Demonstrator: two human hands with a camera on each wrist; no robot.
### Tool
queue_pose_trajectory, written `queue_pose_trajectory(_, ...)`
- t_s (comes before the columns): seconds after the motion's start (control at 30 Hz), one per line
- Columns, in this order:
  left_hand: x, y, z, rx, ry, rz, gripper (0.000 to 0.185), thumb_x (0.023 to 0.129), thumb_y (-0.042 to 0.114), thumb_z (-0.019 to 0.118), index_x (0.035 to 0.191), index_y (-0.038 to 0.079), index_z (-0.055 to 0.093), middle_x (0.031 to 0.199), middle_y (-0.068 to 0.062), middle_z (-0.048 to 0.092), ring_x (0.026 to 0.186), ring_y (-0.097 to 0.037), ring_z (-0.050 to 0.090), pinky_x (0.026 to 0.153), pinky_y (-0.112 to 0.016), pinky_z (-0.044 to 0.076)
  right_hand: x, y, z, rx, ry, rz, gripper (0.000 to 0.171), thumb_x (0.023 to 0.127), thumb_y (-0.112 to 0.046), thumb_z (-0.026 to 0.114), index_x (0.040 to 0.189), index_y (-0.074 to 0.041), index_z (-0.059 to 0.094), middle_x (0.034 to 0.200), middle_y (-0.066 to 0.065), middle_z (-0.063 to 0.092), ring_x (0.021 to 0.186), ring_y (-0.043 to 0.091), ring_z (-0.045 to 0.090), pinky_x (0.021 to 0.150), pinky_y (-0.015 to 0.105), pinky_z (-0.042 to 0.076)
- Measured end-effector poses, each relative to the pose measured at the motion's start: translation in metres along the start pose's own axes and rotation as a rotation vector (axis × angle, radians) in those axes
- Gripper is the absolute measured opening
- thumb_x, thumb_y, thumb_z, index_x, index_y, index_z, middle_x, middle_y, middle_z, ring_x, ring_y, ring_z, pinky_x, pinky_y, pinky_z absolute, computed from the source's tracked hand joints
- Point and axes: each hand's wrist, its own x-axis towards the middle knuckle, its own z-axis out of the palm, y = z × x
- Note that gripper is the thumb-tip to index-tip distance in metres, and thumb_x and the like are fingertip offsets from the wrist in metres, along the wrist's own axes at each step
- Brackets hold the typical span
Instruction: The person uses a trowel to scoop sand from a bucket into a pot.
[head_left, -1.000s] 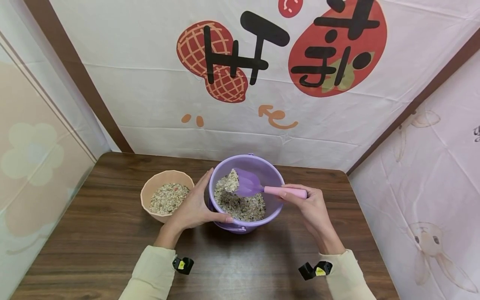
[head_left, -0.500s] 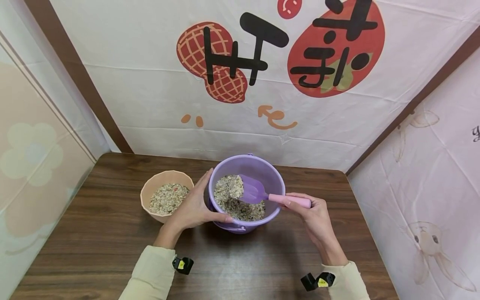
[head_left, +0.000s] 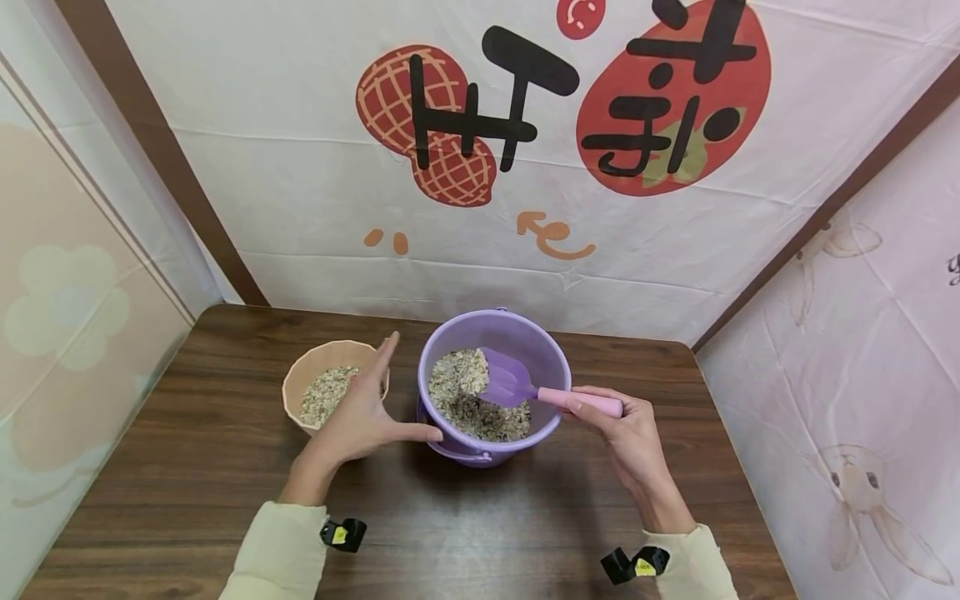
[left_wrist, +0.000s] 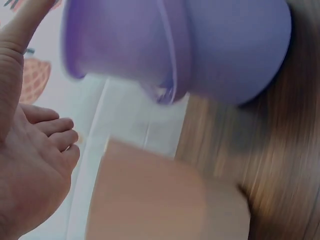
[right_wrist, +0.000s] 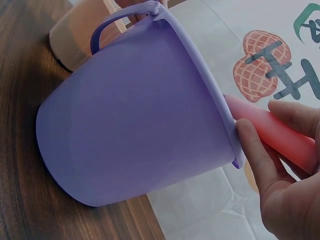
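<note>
While right hand pinches the pink handle of the purple scoop, its blade rests in grain inside the purple bucket mid-table. Left hand, fingers straight and spread, hovers between bucket and peach bowl, thumb touching the bucket.

- It looked like a staged booth, not a lived-in room.
- Printed cloth backdrops walled it in, showing a cartoon peanut, a strawberry and rabbits.
- A small wood-grain bench filled the floor space.
</note>
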Motion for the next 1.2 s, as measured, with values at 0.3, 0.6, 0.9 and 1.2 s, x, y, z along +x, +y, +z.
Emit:
queue_pose_trajectory(0.3, -0.025, -0.032, -0.044, 0.018, 0.126, -0.080, 0.140, 0.067, 0.050, 0.094, 0.164, 0.019, -0.002, 0.168, -0.017, 0.008, 0.150, -0.044, 0.019, 0.112, -0.068, 0.027, 0.000, 0.000, 0.000, 0.001, 0.021, 0.005, 0.042, 0.095, 0.000, 0.069, 0.126, 0.024, 0.055, 0.110, 0.026, 0.071, 0.115, 0.040, 0.065, 0.099, 0.051, 0.050)
queue_pose_trajectory(0.6, -0.043, -0.066, -0.057, 0.096, 0.179, -0.146, 0.141, 0.065, 0.047, 0.096, 0.163, 0.005, 0.004, 0.165, -0.029, 0.011, 0.146, -0.054, 0.021, 0.107, -0.074, 0.027, -0.001, 0.001, 0.000, -0.014, 0.013, -0.001, 0.042, 0.096, 0.000, 0.068, 0.126, 0.025, 0.055, 0.109, 0.024, 0.072, 0.115, 0.039, 0.065, 0.099, 0.053, 0.049)
queue_pose_trajectory(0.9, -0.045, -0.077, -0.052, 0.089, 0.188, -0.151, 0.137, 0.067, 0.046, 0.095, 0.163, 0.003, 0.007, 0.163, -0.031, 0.017, 0.144, -0.054, 0.024, 0.106, -0.074, 0.028, 0.001, -0.005, 0.005, 0.012, 0.002, 0.013, 0.042, 0.096, 0.000, 0.067, 0.126, 0.026, 0.053, 0.111, 0.026, 0.071, 0.117, 0.038, 0.064, 0.098, 0.048, 0.051)
queue_pose_trajectory(1.2, -0.046, -0.077, -0.053, 0.068, 0.191, -0.173, 0.138, 0.067, 0.045, 0.095, 0.162, 0.001, 0.005, 0.162, -0.031, 0.020, 0.142, -0.054, 0.027, 0.105, -0.073, 0.030, 0.014, -0.023, 0.038, 0.030, 0.027, 0.062, 0.038, 0.089, 0.000, 0.076, 0.118, 0.020, 0.063, 0.107, 0.026, 0.072, 0.104, 0.038, 0.070, 0.095, 0.051, 0.053)
